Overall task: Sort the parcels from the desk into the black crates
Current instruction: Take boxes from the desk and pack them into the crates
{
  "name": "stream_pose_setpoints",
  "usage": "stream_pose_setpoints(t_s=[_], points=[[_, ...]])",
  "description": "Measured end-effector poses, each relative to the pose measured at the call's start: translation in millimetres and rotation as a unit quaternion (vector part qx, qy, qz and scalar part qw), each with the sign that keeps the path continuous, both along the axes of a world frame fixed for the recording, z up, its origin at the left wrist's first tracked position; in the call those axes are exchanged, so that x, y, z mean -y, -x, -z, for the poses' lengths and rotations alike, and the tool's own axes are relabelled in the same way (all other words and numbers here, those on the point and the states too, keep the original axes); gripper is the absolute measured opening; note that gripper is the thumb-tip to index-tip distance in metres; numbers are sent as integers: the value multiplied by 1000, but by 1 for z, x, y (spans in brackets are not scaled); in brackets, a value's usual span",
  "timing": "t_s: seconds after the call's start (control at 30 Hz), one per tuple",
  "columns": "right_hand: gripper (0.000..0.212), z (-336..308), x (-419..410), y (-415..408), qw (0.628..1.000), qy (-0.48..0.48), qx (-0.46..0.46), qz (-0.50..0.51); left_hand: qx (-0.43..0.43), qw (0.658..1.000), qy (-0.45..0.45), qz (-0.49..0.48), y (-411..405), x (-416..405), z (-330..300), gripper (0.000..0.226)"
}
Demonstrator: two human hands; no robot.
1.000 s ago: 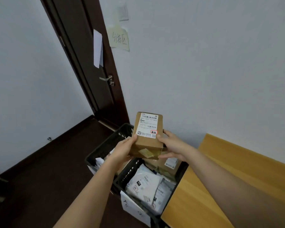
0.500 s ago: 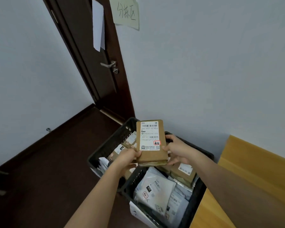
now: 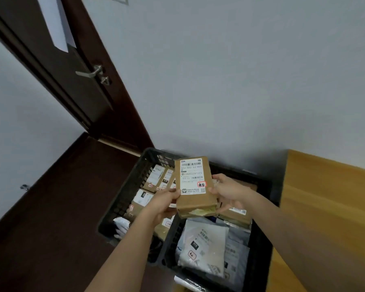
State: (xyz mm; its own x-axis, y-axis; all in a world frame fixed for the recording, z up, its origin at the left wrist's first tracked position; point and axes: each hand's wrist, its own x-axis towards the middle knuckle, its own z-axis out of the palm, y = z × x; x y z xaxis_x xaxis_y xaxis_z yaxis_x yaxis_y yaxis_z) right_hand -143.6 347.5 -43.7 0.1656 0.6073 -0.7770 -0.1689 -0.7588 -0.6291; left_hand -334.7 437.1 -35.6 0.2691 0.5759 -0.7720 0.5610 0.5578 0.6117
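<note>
Head view: since a moment ago the door [image 3: 86,85] has slid up-frame and more of the black crates [image 3: 126,192] shows. Left hand [image 3: 163,204] and right hand [image 3: 230,191] still grip the cardboard parcel [image 3: 193,186], now lower, above the crates beside the desk [image 3: 325,207].

The held parcel [image 3: 193,184] has sunk toward the crates [image 3: 122,199].

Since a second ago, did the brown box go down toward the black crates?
Yes. The brown box, held by the left hand and right hand, now sits lower, overlapping the black crates' rims instead of sticking up above them.
</note>
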Motion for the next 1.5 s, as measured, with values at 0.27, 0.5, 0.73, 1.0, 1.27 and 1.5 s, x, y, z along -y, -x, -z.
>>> stream_pose_setpoints(t_s=[0.27, 0.5, 0.73, 1.0, 1.27, 1.5], points=[[49, 76, 29, 27, 985, 110, -18, 134, -73, 981, 34, 175, -16, -20, 81, 18], [53, 140, 44, 78, 971, 167, -37, 168, -110, 952, 50, 281, 1, -22, 143, 19], [59, 195, 59, 107, 964, 177, -58, 190, -150, 908, 6, 392, 10, -16, 204, 37], [76, 262, 56, 118, 981, 101, 29, 166, -183, 815, -196, 514, 11, -3, 243, 10], [90, 295, 60, 124, 987, 54, 72, 136, -219, 606, -368, 670, 12, 19, 271, 75], [89, 299, 62, 123, 990, 37, 77, 109, -252, 569, -358, 696, 4, 18, 274, 81]])
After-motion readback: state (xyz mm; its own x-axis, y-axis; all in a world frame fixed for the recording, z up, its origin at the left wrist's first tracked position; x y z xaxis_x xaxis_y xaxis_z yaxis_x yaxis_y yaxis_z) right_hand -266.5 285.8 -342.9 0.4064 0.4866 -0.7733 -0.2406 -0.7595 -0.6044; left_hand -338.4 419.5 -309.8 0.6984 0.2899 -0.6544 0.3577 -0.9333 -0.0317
